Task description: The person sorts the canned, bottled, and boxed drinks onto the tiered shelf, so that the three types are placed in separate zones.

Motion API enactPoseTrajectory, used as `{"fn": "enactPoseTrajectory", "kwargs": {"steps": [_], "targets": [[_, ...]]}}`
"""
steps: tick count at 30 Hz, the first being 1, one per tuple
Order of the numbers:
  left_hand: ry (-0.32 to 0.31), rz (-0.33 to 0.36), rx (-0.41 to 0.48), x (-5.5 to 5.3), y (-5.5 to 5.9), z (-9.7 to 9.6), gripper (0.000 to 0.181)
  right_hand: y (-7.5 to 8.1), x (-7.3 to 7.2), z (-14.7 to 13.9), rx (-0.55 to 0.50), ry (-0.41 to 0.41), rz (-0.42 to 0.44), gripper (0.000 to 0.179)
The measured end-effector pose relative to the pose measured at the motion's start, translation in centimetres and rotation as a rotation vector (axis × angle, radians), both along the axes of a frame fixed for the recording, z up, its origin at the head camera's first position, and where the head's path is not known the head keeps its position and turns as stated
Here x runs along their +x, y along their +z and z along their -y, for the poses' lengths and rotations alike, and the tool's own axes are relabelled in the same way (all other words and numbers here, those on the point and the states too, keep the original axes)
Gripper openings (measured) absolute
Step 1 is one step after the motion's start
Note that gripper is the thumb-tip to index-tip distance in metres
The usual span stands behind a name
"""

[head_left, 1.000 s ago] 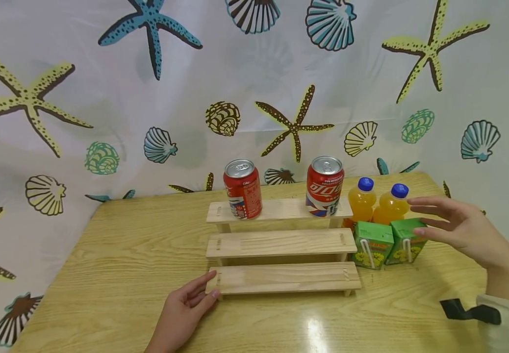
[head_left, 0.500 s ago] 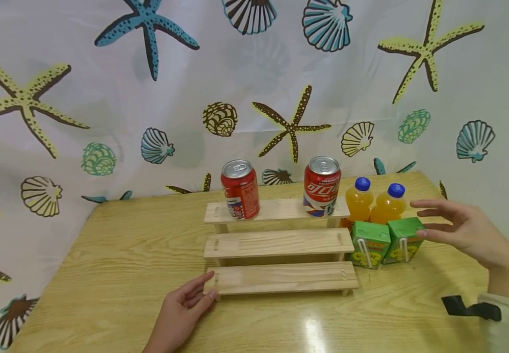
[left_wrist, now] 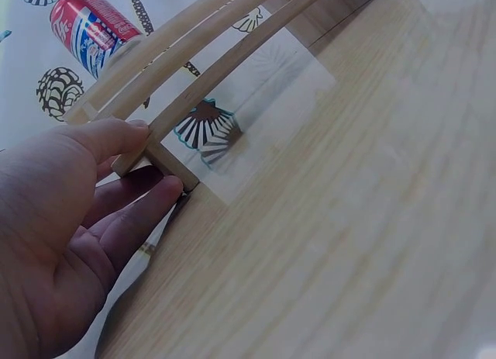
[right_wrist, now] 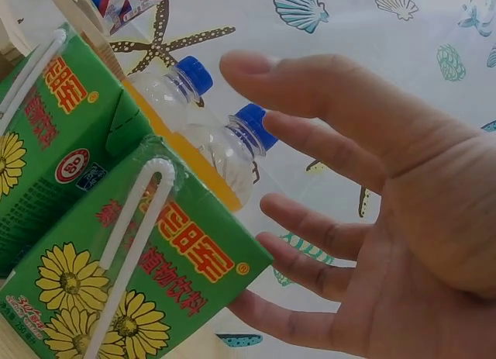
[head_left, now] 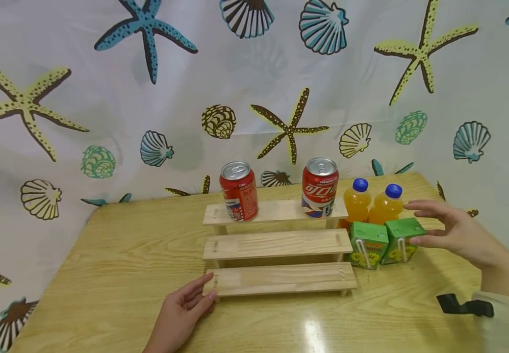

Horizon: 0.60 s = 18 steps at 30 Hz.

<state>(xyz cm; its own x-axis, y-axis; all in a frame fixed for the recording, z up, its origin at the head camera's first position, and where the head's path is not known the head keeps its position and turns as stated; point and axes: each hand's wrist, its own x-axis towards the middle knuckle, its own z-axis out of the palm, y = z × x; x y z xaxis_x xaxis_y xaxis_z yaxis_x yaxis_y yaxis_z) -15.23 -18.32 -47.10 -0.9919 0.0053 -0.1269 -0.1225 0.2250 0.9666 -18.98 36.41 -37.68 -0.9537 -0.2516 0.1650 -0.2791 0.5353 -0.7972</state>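
Observation:
My left hand (head_left: 179, 311) grips the left end of the lowest step of a three-step wooden display rack (head_left: 281, 279). In the left wrist view the thumb lies on the step's end and the fingers reach the short leg (left_wrist: 172, 167). My right hand (head_left: 462, 233) is spread around the upper right of a green drink carton (head_left: 402, 240), fingers apart and thumb tip close to its top. A second green carton (head_left: 368, 245) stands left of it, both with white straws on the front. Behind them are two orange juice bottles (head_left: 357, 202) with blue caps, their lower parts hidden.
Two red cola cans, one left (head_left: 239, 191) and one right (head_left: 320, 187), stand upright on the rack's top step. A wood-grain table (head_left: 139, 260) carries everything. A white curtain (head_left: 184, 63) printed with starfish and shells hangs behind the table.
My right hand has come slightly left and closer around the right-hand carton. My left hand stays at the rack's end, and the head view has shifted a little.

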Motion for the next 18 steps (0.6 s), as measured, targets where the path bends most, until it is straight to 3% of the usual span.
{"fn": "enactPoseTrajectory", "kwargs": {"steps": [6, 13, 18], "targets": [[0.009, 0.005, 0.004, 0.0, -0.2, 0.0, 0.046, -0.7, -0.1, -0.5, -0.075, 0.097, 0.024, 0.067], [0.007, 0.011, 0.01, 0.1, -0.1, 0.0, 0.047, -1.3, -0.5, -0.9, -0.08, 0.124, 0.047, 0.068], [-0.002, 0.0, 0.009, 0.1, 0.0, -0.1, 0.047, -1.8, -0.7, -1.1, -0.087, 0.13, 0.017, 0.066]]}}
